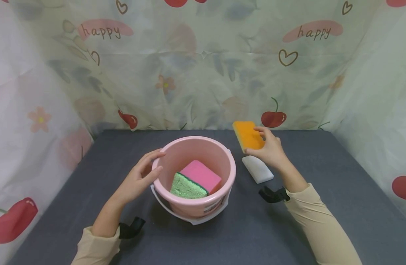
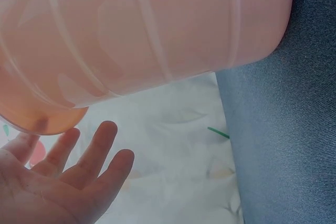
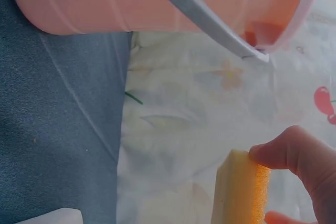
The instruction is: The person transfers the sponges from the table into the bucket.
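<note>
The dark surface (image 1: 242,224) before you has its far edge and both far corners in view, with its left and right edges spreading wide toward you. A pale curtain (image 1: 203,88) rises behind the far edge and along both sides (printed with cherries, hearts, flowers and, twice, the word "happy").

Your left hand (image 1: 138,176) is loosely spread, its fingers apart, resting at the rim of the pink bucket (image 1: 193,139) on the side toward the surface's left edge. The bucket stands upright about midway between the left and right edges, its white handle (image 1: 195,221) hanging down on your side. Inside lie a pink sponge (image 1: 199,175) and, touching it on the side nearer you, a green sponge (image 1: 189,187).

Your right hand (image 1: 270,149) has a narrow grip, pinching the orange sponge (image 1: 247,134) between thumb and fingers; the right wrist view shows its pale yellow layer too. You hold that sponge tilted, raised off the surface toward the far edge, right of the bucket. A white block (image 1: 257,169) lies on the surface just beside the bucket, toward the right edge.
</note>
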Action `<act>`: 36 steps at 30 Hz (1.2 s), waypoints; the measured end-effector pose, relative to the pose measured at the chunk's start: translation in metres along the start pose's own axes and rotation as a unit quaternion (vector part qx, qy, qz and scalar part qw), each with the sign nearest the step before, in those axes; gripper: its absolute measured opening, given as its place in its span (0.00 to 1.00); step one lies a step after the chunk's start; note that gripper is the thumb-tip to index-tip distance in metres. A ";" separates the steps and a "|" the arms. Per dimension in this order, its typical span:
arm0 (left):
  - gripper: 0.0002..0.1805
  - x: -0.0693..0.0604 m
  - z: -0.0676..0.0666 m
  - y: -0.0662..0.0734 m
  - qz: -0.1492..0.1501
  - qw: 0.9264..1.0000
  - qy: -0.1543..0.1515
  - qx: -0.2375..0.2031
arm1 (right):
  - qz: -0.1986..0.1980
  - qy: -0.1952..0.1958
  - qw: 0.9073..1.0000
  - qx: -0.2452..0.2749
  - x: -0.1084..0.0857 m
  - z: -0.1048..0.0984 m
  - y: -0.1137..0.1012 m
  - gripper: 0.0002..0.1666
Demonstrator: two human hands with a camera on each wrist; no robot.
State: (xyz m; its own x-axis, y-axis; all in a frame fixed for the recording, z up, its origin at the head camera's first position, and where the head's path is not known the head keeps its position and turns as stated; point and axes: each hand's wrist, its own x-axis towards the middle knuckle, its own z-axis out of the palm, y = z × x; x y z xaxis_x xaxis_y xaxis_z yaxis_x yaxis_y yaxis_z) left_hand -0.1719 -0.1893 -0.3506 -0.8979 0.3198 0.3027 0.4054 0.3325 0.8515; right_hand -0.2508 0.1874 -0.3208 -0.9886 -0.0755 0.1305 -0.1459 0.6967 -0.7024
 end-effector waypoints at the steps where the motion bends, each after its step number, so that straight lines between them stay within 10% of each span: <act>1: 0.24 0.000 0.000 0.000 0.001 1.000 0.000 0.000 | -0.003 0.001 1.000 0.001 -0.001 -0.001 0.000 0.45; 36: 0.25 0.000 0.000 0.001 -0.002 1.000 -0.001 0.005 | -0.072 0.000 0.997 0.035 -0.023 -0.023 -0.033 0.38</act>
State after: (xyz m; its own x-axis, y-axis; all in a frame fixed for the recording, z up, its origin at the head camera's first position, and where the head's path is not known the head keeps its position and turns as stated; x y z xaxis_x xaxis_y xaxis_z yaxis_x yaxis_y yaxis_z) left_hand -0.1720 -0.1890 -0.3497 -0.8993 0.3204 0.2977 0.4029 0.3420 0.8489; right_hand -0.2226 0.1821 -0.2844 -0.9572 -0.1718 0.2330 -0.2887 0.6273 -0.7233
